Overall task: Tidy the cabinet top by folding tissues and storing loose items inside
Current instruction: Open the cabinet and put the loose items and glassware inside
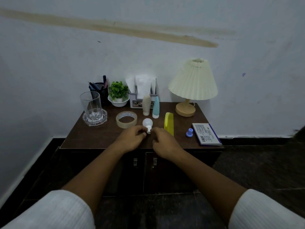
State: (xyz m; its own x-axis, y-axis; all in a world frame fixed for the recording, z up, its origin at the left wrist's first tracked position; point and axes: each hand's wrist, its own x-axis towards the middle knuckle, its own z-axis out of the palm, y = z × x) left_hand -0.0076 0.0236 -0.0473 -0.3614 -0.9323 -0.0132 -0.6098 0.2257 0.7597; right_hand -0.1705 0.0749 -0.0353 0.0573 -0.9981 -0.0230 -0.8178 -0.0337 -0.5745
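a small round white bulb [147,122] is laid on the dark wood-grain cabinet top [92,138], near its front middle, with its ribbed metal base turned toward the person. the base is pinched by the curled fingers of the left hand [132,138]. the right hand [165,143] is held just beside the base with fingers bent; whether anything is gripped by it cannot be told. a glossy clear tape roll [117,121] is seen left of the bulb and a flat yellow plastic comb [168,123] right of it. white tissues [143,85] are stood upright in a grey holder [133,101] at the back, with 2 smooth tapered tubes [146,104] in front.
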